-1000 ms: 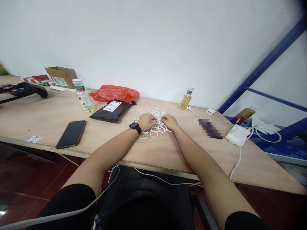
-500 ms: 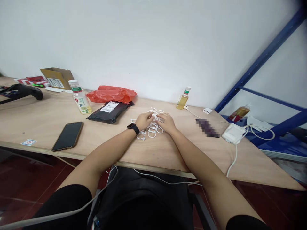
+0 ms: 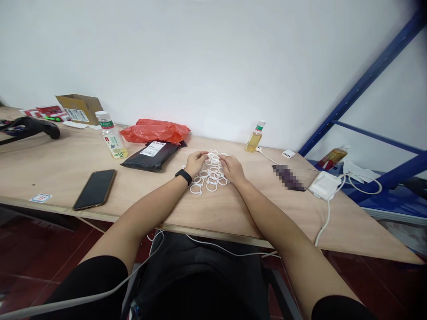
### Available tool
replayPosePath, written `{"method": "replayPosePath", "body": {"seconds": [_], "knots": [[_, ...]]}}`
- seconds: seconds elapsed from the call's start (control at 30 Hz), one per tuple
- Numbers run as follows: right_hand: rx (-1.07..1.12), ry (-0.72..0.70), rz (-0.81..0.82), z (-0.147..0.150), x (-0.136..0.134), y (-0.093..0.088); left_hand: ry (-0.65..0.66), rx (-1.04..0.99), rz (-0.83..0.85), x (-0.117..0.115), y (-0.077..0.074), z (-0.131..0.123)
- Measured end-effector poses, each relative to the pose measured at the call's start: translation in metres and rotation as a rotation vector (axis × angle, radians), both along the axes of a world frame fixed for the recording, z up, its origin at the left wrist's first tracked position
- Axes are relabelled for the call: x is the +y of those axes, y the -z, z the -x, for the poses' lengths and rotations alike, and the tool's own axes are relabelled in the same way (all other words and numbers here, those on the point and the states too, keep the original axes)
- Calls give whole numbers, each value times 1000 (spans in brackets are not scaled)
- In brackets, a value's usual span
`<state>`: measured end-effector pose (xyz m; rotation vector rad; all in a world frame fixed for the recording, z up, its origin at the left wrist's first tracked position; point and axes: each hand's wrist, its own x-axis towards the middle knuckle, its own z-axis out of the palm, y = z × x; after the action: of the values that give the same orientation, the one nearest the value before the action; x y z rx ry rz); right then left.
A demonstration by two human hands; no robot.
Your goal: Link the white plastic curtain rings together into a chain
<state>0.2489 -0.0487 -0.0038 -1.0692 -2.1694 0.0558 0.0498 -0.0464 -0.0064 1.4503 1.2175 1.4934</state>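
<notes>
A cluster of thin white plastic rings with small end tabs lies on the wooden table in front of me, several of them overlapping. At the far left side of this cluster is my left hand, with a black watch on the wrist. Its thumb and fingers are drawn together beside the upper rings. On the opposite side, my right hand has its fingers bent inward, tips touching the rings' right edge. Rings show in the gap between both hands. What either set of fingertips grips is too small to make out.
Left of the rings lie a black parcel, a red plastic bag, a drink bottle and a phone. Another bottle, a pixelated dark object and a white charger are to the right.
My hands have moved apart, the left one to the left and the right one slightly to the right. More of the rings now show between them.
</notes>
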Motion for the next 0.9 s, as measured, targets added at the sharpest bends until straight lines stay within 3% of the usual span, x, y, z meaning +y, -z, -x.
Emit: {"method": "replayPosePath", "body": {"seconds": [0.3,0.7,0.9], "knots": [[-163,84,219,-12,31,17,-26,-15,41,3,5,1],[-197,165,284,-18,25,12,-6,-27,27,1,6,0],[-197,217,392,-22,31,13,4,-19,38,-1,4,1]]}}
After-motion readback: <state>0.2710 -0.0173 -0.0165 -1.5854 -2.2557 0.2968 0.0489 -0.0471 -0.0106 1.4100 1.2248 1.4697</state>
